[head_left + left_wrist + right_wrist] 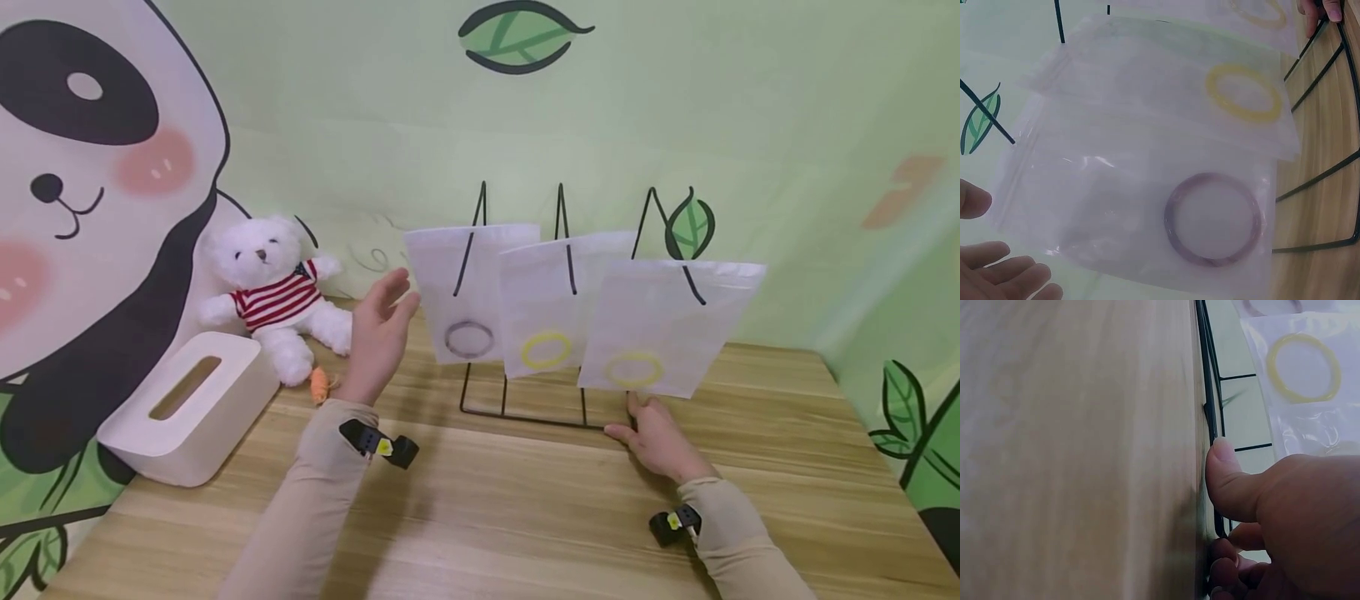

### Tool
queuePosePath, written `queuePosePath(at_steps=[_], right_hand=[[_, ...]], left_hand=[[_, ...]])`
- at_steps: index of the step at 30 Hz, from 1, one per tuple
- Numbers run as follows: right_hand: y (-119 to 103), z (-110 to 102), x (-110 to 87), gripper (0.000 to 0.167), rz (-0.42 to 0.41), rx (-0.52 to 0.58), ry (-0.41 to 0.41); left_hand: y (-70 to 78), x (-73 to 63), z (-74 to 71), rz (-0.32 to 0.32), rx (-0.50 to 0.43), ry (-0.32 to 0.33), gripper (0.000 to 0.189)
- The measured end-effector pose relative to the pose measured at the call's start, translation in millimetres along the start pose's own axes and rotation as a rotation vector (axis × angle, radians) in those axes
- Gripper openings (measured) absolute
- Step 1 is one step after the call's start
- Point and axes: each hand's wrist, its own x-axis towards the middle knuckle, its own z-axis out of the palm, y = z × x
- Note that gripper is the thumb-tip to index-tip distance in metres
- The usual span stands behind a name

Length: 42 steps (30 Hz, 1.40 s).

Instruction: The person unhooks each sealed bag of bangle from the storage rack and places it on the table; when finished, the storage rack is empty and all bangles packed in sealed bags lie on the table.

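A black wire display rack (525, 418) stands on the table. On its prongs hang three white translucent bags: the left bag (465, 283) holds a purplish-grey bangle (1213, 219), while the middle bag (566, 300) and the right bag (667, 312) each hold a yellow one. My right hand (663, 437) grips the front right corner of the rack's base, thumb (1225, 481) against the wire and fingers curled by it. My left hand (377, 337) is raised just left of the left bag, fingers loosely extended and apart from it, holding nothing.
A white tissue box (187, 417) sits at the left of the wooden table (495, 508). Behind it a white teddy bear (273, 283) in a striped shirt leans on the wall, with a small orange object (320, 385) by its foot. A panda-printed backdrop (360, 108) stands behind.
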Motion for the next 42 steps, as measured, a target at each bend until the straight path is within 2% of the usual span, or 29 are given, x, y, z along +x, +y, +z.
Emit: queuePosePath(at_steps=[7,23,28,42], right_hand=[[-1,0,0.2,0.074,0.007,-0.006,-0.007],[-2,1,-0.1,0.071,-0.016,-0.009,0.023],[-1,1,0.0,0.073,0.02,0.0,-0.003],[1,2,-1.1,0.071,-0.007,-0.02,0.011]], left_hand=[[1.5,0.6,2.0,0.019,0.003,-0.001,0.045],[6.5,3.7,5.3,-0.007,0.001,-0.01,0.045],[6.4,4.0,5.9,0.019,0.021,-0.009,0.045],[10.0,3.7,7.7,0.043,0.015,-0.017,0.044]])
